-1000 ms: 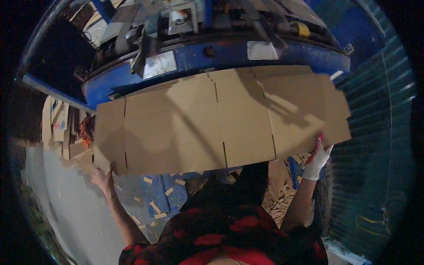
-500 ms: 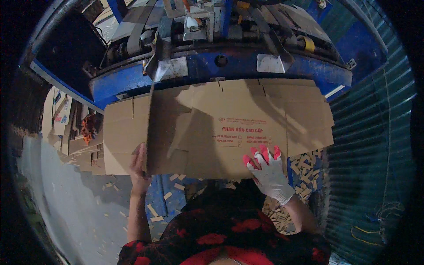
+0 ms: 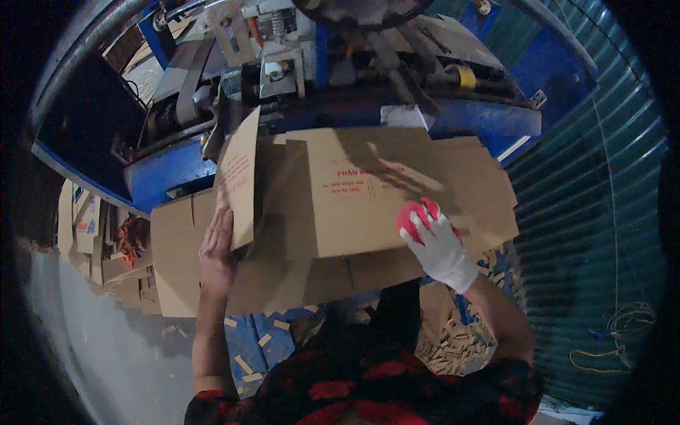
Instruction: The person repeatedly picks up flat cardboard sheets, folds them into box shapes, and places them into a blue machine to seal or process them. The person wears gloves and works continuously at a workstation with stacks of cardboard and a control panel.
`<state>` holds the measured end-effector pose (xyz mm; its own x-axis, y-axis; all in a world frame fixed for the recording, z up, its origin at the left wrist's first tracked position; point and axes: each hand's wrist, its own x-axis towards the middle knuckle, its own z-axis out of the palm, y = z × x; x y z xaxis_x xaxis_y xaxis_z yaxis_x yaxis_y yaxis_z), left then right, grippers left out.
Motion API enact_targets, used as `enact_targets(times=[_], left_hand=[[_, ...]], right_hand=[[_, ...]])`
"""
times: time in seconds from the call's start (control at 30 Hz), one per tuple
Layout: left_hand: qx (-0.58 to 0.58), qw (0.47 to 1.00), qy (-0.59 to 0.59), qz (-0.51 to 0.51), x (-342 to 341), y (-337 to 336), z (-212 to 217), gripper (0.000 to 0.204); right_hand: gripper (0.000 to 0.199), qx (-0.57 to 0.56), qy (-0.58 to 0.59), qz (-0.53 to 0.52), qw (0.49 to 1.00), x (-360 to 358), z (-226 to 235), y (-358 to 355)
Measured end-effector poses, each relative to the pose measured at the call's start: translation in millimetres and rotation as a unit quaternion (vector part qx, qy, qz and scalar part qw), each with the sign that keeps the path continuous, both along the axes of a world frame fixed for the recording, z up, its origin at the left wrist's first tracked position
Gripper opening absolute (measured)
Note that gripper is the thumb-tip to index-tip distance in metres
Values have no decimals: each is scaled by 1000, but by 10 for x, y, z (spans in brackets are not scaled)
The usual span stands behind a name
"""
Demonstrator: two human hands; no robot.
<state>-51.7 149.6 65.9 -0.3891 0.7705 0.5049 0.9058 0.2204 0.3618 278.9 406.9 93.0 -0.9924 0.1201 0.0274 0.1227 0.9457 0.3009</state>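
Observation:
A brown cardboard box blank (image 3: pixel 354 227) with red print lies in front of the machine, its left panel (image 3: pixel 243 180) folded up steeply. My bare left hand (image 3: pixel 217 244) is closed on the lower edge of that raised panel. My right hand (image 3: pixel 435 241), in a white glove with red fingers, is closed at the blank's near right corner. The fingertips curl over the edge and are partly hidden. Beneath it lies another flat cardboard sheet (image 3: pixel 173 255), showing at the left, the front and the right.
Ahead stands a blue machine (image 3: pixel 482 117) with belts and rollers. Cardboard pieces (image 3: pixel 92 234) are stacked at the left. Many small cardboard offcuts (image 3: pixel 453 343) litter the floor. A green corrugated wall (image 3: pixel 581 234) runs along the right, with a yellow cable (image 3: pixel 595 361) low on it.
The left panel has been folded up further and tilts inward with my left hand. The printed blank has shifted forward, baring the sheet below. My gloved hand's fingers have curled in at the corner.

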Motion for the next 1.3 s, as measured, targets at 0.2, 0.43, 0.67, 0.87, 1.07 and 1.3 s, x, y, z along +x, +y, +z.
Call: enact_targets(times=[0.2, 0.43, 0.67, 0.87, 1.07, 1.3], left_hand=[[38, 994, 105, -8, -144, 401, -183, 62], [43, 996, 76, -5, -499, 640, -199, 57], [14, 995, 96, 15, -600, 918, -229, 53], [6, 992, 126, -22, -981, 1218, -315, 53], [-57, 995, 73, 26, -1613, 1969, -326, 56], [-7, 995, 100, 28, -1210, 1901, -430, 58]], right_hand=[[41, 42, 203, 16, 978, -225, -262, 631], [43, 7, 134, 75, 988, -469, -428, 782], [46, -25, 118, 28, 992, -695, -368, 1222], [50, 14, 92, 49, 994, -1071, -517, 1606], [57, 36, 67, -45, 996, -1839, -378, 2186], [60, -88, 281, -87, 952, -1741, -116, 2248]])
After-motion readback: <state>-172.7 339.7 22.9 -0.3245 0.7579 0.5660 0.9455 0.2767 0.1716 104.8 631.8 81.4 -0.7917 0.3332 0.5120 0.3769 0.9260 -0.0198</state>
